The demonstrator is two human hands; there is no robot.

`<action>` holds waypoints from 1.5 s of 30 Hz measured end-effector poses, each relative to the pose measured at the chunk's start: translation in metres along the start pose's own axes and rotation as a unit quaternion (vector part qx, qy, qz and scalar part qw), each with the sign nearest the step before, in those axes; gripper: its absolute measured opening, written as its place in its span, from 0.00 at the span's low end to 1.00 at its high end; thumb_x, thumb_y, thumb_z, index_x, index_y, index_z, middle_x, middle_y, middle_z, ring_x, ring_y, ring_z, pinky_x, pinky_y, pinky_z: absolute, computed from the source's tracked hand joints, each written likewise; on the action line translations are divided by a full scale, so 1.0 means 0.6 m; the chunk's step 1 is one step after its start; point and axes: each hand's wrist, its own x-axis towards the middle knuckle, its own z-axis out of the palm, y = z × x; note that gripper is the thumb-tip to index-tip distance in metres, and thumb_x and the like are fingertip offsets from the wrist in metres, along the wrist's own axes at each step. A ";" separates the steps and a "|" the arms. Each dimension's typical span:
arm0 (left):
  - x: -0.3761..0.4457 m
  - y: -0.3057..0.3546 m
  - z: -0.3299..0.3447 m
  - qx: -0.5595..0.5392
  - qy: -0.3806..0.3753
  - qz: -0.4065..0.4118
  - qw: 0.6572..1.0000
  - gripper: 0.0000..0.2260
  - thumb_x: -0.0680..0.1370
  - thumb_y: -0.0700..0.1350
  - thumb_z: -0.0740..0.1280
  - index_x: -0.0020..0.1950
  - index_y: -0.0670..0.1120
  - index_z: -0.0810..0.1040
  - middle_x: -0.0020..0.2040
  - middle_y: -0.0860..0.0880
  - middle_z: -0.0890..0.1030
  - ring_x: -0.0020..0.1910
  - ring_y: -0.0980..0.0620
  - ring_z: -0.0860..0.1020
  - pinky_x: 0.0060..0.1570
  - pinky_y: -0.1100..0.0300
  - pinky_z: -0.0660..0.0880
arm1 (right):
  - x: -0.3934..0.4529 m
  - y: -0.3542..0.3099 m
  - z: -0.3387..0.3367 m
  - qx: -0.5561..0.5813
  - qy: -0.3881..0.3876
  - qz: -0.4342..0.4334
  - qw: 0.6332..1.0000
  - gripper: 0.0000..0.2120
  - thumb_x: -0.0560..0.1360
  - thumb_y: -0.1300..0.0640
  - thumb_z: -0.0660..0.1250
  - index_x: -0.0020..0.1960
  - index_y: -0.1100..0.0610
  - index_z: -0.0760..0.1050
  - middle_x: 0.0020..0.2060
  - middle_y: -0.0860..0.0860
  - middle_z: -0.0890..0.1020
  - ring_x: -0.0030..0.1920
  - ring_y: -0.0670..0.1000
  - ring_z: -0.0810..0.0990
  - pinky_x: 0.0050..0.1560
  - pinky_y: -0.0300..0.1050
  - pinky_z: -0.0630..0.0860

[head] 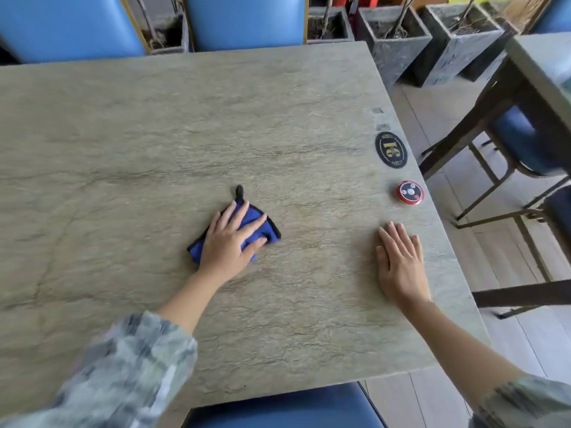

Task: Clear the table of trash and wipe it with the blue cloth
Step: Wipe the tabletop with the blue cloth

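A folded blue cloth (261, 225) with black edging and a black loop lies near the middle of the stone-patterned table (154, 134). My left hand (230, 239) lies flat on top of the cloth, fingers straight and spread, pressing it onto the table. My right hand (400, 261) rests flat on the bare tabletop near the right edge, fingers straight, holding nothing. No trash shows on the table.
A black oval number plate (391, 149) and a round red call button (410, 192) sit near the table's right edge. Blue chairs (247, 20) stand at the far side, another blue seat (284, 409) at the near edge. Stone planters (398, 47) and a second table (543, 66) stand to the right.
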 end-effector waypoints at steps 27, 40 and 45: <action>0.148 0.112 0.034 0.006 -0.016 0.107 0.994 0.27 0.77 0.69 0.47 0.69 0.60 0.70 0.75 0.48 0.64 0.75 0.45 0.61 0.71 0.42 0.59 | -0.003 0.013 0.008 0.021 0.050 -0.010 0.998 0.20 0.80 0.51 0.55 0.68 0.58 0.71 0.71 0.53 0.69 0.75 0.51 0.60 0.75 0.55 0.53; 0.239 0.286 0.077 -0.018 -0.033 0.044 0.998 0.24 0.76 0.64 0.52 0.68 0.59 0.72 0.74 0.48 0.66 0.74 0.44 0.62 0.70 0.43 0.57 | 0.001 0.014 0.004 0.076 0.073 0.057 0.993 0.22 0.77 0.59 0.50 0.67 0.63 0.70 0.72 0.59 0.65 0.75 0.56 0.58 0.75 0.55 0.51; 0.077 0.295 0.070 -0.035 -0.041 0.157 0.986 0.19 0.78 0.62 0.57 0.67 0.60 0.73 0.73 0.51 0.68 0.74 0.48 0.63 0.70 0.45 0.61 | -0.002 0.016 -0.001 0.067 0.090 0.100 0.989 0.27 0.71 0.63 0.49 0.68 0.63 0.68 0.71 0.58 0.68 0.75 0.56 0.59 0.75 0.54 0.47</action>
